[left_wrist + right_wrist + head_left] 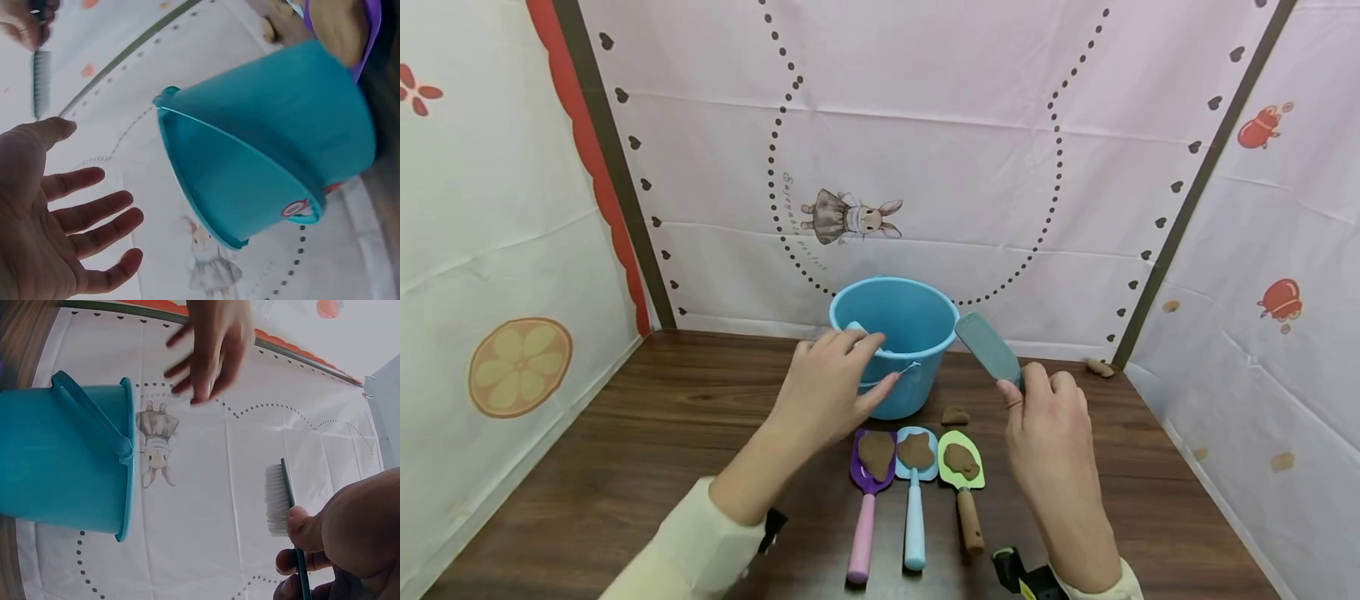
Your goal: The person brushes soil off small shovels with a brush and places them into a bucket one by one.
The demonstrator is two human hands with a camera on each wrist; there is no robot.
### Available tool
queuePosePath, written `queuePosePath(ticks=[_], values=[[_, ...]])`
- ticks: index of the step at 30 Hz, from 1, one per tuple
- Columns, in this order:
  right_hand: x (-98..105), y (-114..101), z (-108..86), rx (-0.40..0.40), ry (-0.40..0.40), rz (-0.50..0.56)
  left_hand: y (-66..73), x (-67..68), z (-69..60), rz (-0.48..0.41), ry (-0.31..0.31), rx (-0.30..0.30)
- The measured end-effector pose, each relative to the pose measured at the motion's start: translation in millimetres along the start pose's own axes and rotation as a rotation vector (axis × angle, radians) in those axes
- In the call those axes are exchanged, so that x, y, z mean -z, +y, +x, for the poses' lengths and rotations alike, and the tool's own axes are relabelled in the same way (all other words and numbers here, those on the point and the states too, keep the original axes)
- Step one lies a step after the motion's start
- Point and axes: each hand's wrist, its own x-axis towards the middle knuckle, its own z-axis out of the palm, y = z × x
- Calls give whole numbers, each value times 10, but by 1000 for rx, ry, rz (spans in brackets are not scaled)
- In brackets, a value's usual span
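My right hand (1054, 433) grips a scrubbing brush (988, 346) with a teal back; in the right wrist view the white bristles of the brush (277, 500) face the bucket side. The brush is raised, just right of a blue bucket (917, 392) standing upright. My left hand (831, 387) is spread at the front left of the bucket's rim, fingers apart and slightly bent. In the left wrist view the palm of the left hand (37, 212) shows nothing held. A small pale blue bit by its fingertips in the head view is too hidden to identify.
Before the bucket lie a purple shovel (864, 533) with pink handle, a light blue shovel (914, 525) and a green shovel (970, 521) with wooden handle, each bearing a brown lump. Another brown lump (955, 416) lies behind them, and one (1100, 367) at the back right corner.
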Motion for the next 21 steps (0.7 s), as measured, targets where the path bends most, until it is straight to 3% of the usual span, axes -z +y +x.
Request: queuePosePath(ticks=[3, 7, 14, 21], values=[[-10, -7, -13, 8, -4, -1, -11, 74, -232, -49, 18, 34], [-4, -8, -20, 17, -2, 0, -5, 214, -396, -69, 22, 70], [3, -1, -24, 23, 20, -3, 28, 404, -453, -110, 93, 92], [-35, -20, -41, 21, -2, 0, 26, 340, -493, -99, 12, 117]])
